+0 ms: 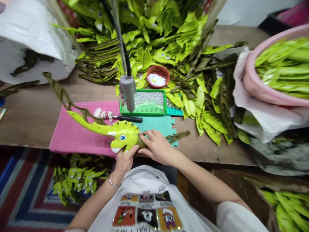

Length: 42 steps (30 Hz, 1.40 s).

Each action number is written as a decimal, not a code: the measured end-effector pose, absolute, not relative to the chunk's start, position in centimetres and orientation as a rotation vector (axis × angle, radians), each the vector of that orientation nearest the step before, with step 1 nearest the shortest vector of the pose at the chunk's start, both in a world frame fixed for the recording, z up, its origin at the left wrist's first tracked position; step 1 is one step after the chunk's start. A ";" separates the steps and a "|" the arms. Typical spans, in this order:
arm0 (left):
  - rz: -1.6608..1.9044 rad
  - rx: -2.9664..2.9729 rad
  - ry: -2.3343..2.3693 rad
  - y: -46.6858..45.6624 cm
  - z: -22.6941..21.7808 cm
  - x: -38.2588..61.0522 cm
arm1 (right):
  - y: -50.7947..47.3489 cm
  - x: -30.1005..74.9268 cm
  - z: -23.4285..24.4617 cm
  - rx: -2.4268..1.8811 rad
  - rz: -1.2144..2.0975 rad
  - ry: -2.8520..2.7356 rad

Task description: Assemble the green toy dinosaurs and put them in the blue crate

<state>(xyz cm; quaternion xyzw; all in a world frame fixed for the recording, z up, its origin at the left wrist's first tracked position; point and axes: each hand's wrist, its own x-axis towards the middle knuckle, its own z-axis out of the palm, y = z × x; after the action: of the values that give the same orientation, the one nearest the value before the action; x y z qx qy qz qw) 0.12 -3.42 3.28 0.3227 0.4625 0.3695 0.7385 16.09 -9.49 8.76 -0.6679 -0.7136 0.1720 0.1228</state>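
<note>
A lime-green plastic dinosaur toy [125, 135], with a blue-eyed, frilled head and a long tapering piece, lies across the table's front edge. Under the snout, my left hand [124, 161] grips it, thumb on the head's lower right side. My right hand [158, 148] closes on the toy's right end, where a dark olive part shows between the hands. Another olive strip [64, 95] runs along behind the green piece at the left. Just behind the head lies a black-handled tool [127, 119] with white and red wrapping. Some fingertips are hidden.
A grey power screwdriver [127, 91] hangs over a green tray [145, 114] of small metal screws. A red bowl [166, 77] holds white bits. Green and olive parts pile behind. A pink tub [251, 75] stands right. A pink cloth [72, 138] covers the table's left part.
</note>
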 end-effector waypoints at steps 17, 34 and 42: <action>0.401 0.404 0.965 -4.2 4.6 -2.5 | -3.9 21.5 6.1 -1.543 1.564 -1.679; 0.227 3.111 0.288 0.8 4.7 3.0 | -10.3 34.6 7.1 -2.141 0.171 -0.913; 0.287 3.154 0.211 1.1 4.7 3.1 | -10.5 40.4 8.6 -2.337 -0.078 -0.756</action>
<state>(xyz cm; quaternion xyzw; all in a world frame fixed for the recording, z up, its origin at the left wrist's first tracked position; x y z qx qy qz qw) 3.11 1.07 4.70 0.9936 0.0664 0.0903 -0.0163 40.36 -10.51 8.62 -0.8959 -0.2898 -0.0300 0.3353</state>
